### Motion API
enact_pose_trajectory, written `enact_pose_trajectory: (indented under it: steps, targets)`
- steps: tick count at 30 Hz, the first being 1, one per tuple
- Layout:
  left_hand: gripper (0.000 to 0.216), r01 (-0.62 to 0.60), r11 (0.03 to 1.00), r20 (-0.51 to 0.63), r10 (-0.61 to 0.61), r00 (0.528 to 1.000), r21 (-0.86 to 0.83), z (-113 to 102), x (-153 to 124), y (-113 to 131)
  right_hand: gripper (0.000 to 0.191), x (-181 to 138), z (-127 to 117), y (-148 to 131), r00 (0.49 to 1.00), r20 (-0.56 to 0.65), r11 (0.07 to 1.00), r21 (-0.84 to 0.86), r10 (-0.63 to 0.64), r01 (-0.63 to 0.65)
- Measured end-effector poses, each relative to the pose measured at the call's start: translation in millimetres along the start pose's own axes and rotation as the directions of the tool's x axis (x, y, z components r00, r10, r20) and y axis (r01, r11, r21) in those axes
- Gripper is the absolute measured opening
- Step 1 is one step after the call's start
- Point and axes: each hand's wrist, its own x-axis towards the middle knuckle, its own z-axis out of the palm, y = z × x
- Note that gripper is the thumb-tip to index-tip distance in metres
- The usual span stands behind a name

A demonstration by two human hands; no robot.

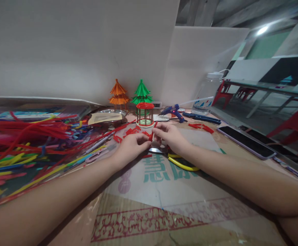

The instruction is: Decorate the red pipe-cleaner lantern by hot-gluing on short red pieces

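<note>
Between my two hands a short red pipe cleaner piece (152, 133) stands nearly upright. My left hand (133, 147) pinches its lower part with thumb and finger. Closed on the upper part is my right hand (171, 137). Scissors with yellow handles (181, 165) lie under my right hand, their metal blades showing between both hands. Several cut red pieces (133, 131) are scattered just beyond my left hand. Behind them stands a small pavilion model (145, 114) with a red top, brown posts and a pale round base.
An orange pagoda (118, 92) and a green pagoda (141, 91) stand at the back. A blue glue gun (173, 112), pliers (201, 118), a bottle (206, 94) and a phone (246, 141) are to the right. Loose coloured pipe cleaners (23, 136) cover the left side.
</note>
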Motion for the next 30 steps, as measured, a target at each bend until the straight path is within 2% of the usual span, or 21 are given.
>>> enact_pose_trajectory:
  steps: [8,12,16,22,27,30]
  targets:
    - [0.020,0.005,1.000,0.022,-0.005,1.000,-0.016,-1,-1,3,0.025,-5,4,-4,0.999,0.018,0.998,-0.057,0.028,-0.027]
    - [0.020,0.016,0.999,0.018,-0.016,1.000,-0.029,-2,0,2,0.022,-4,4,-3,0.998,-0.023,0.993,-0.108,-0.055,0.053]
    - [0.020,0.045,0.999,0.004,-0.045,0.999,-0.007,-2,1,1,0.028,-3,2,-4,0.998,-0.007,0.998,-0.022,-0.059,0.059]
    - [0.020,-0.007,1.000,0.003,0.007,1.000,-0.024,1,3,-12,0.048,-1,-2,-5,0.998,0.064,0.976,0.218,0.005,-0.019]
    - [0.018,-0.050,0.998,-0.018,0.051,0.999,0.035,-1,3,-13,0.050,-1,-2,-4,0.996,0.066,0.968,0.242,0.059,-0.073]
    - [0.016,-0.090,0.977,-0.057,0.103,0.993,0.195,-4,2,-7,0.048,-1,-2,-3,0.995,0.061,0.969,0.229,0.076,-0.088]
